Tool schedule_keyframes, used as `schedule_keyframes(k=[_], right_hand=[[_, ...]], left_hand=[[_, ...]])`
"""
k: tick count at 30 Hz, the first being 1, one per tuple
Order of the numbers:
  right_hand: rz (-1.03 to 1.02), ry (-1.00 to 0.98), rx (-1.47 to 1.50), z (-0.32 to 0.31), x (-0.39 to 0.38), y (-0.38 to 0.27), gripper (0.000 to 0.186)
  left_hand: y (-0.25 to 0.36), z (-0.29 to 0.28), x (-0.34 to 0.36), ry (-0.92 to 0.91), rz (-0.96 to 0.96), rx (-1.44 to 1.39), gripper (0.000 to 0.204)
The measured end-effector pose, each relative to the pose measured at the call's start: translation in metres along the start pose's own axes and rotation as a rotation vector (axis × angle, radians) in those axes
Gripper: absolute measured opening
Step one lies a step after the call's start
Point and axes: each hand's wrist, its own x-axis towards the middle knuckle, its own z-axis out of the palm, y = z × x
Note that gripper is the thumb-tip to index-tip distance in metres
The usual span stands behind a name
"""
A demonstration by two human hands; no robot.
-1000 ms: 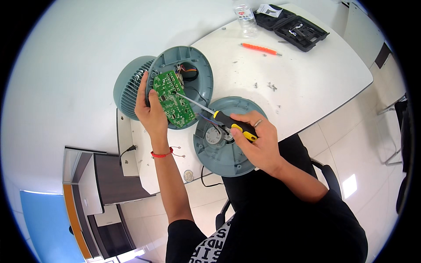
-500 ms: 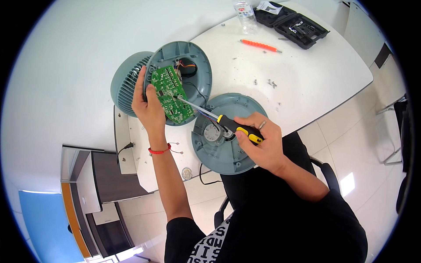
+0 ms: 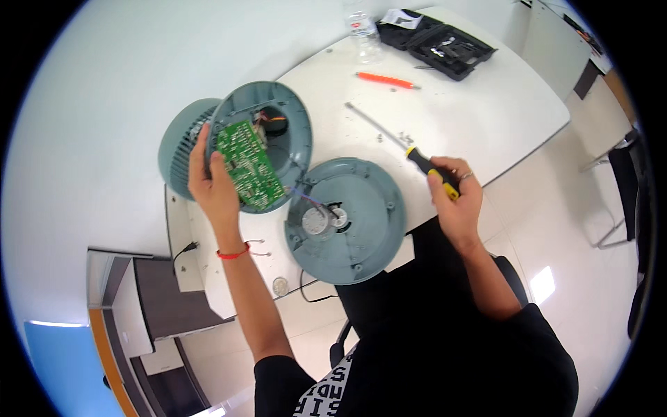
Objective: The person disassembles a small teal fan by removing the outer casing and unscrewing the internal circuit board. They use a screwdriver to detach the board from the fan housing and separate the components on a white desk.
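My left hand [image 3: 215, 186] grips the rim of a grey-green round housing [image 3: 300, 118], tilted up with its open side toward me. Inside it lies a green circuit board [image 3: 250, 167], beside a dark round motor-like part [image 3: 276, 121] with coloured wires. Behind the housing is a slatted grey-green body [image 3: 179, 149]. In my right hand [image 3: 462, 208] is a black and yellow screwdriver [image 3: 422, 162], its tip clear of the board and over the table. Between my hands rests a round base plate [image 3: 375, 240], linked to the housing by thin wires.
Several small screws [image 3: 404, 138] lie on the white table [image 3: 486, 128]. Farther back are an orange pen-like tool [image 3: 386, 80], a clear bottle [image 3: 364, 35] and an open black tool case [image 3: 455, 52]. A small round dish [image 3: 280, 286] sits at the near edge; a black chair [image 3: 511, 274] is close by.
My right hand has drawn the screwdriver off the circuit board and swung it right, over the table. My left hand keeps its grip on the housing. The whole view has shifted slightly.
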Motion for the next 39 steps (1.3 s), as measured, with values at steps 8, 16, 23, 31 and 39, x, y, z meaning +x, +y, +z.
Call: schedule_keyframes(k=[8, 16, 23, 31, 39], right_hand=[[-0.386, 0.024, -0.509, -0.064, 0.058, 0.036, 0.028], [-0.500, -0.170, -0.823, -0.067, 0.080, 0.043, 0.030], [-0.527, -0.056, -0.871, -0.062, 0.087, 0.054, 0.027], [-0.406, -0.031, -1.002, -0.056, 0.086, 0.053, 0.034], [-0.458, -0.066, -0.957, -0.063, 0.083, 0.051, 0.037]], left_hand=[[-0.007, -0.005, 0.011, -0.048, 0.027, 0.034, 0.045], [-0.008, -0.013, 0.028, -0.209, -0.040, -0.225, 0.035], [-0.004, -0.008, 0.033, -0.116, -0.053, -0.205, 0.030], [-0.013, -0.014, 0.034, -0.196, -0.047, -0.323, 0.047], [-0.018, -0.009, 0.032, -0.110, 0.015, -0.385, 0.037]])
